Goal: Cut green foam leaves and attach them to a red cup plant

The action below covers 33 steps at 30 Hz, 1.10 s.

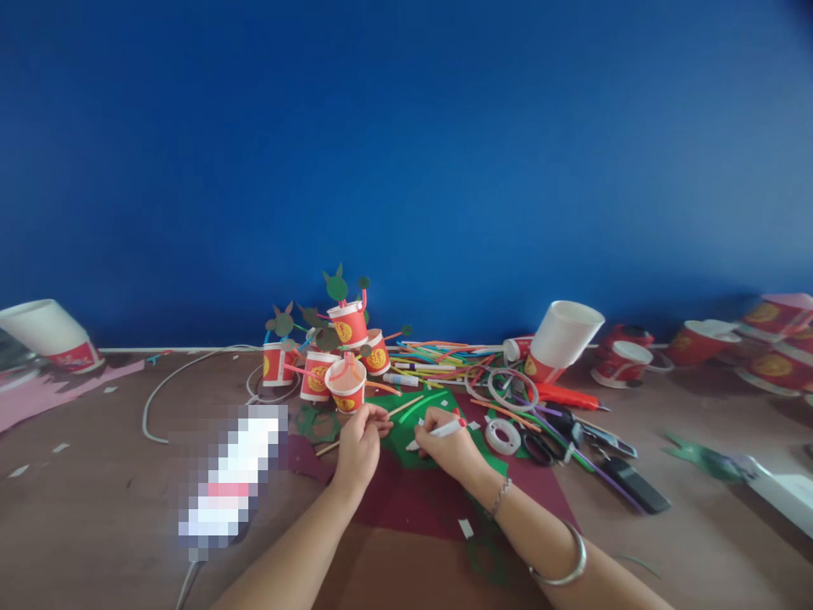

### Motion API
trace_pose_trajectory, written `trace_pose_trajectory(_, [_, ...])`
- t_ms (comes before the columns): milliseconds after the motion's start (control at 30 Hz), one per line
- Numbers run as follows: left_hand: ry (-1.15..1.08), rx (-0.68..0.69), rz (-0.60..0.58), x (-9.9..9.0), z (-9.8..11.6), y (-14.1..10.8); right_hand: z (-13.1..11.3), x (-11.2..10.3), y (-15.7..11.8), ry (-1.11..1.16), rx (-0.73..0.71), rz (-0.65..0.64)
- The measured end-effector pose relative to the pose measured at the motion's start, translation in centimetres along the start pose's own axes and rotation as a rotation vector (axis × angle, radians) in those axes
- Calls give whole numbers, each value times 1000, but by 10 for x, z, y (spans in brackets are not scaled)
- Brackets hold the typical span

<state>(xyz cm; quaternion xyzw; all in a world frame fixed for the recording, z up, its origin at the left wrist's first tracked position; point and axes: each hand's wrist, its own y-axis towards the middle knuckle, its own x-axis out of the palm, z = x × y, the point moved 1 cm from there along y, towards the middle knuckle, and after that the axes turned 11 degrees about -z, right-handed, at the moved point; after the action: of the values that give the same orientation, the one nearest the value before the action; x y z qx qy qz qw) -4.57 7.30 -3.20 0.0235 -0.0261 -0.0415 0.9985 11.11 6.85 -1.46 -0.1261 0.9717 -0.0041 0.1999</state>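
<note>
My left hand [363, 440] is closed around a thin wooden stick [406, 406], which slants out past both sides of it. My right hand [450, 445] grips a white marker [450, 427] with a red end, its other end pointing down and left over green paper [397, 436]. Between my hands and just beyond them, this green sheet lies on top of a maroon sheet [419, 508]. A bright green pipe cleaner [423, 407] rests on the green sheet. Small paper scraps lie around my right hand.
Red paper cups [318, 375] with green paper figures stand behind my left hand. Pipe cleaners [438, 360], a tape roll [503, 437], black scissors [539, 446] and stacked cups [562, 339] lie to the right. A blurred-out white device [238, 474] with a cable is at left.
</note>
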Motion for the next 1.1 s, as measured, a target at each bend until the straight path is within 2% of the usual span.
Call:
trace_pose_trajectory(633, [17,15,-2,0,-2,0,-3,1,-1,-15,-34,-28])
trace_pose_trajectory(833, [41,19,-18,-1,-3,0,-1,2,0,53,-27,-33])
trace_pose_trajectory(900, [44,19,-17,-1,-1,0,0,1,1,90,-20,-7])
trace_pose_trajectory(1100, [25,-2,-14,0,0,0,6,-11,2,108,-4,180])
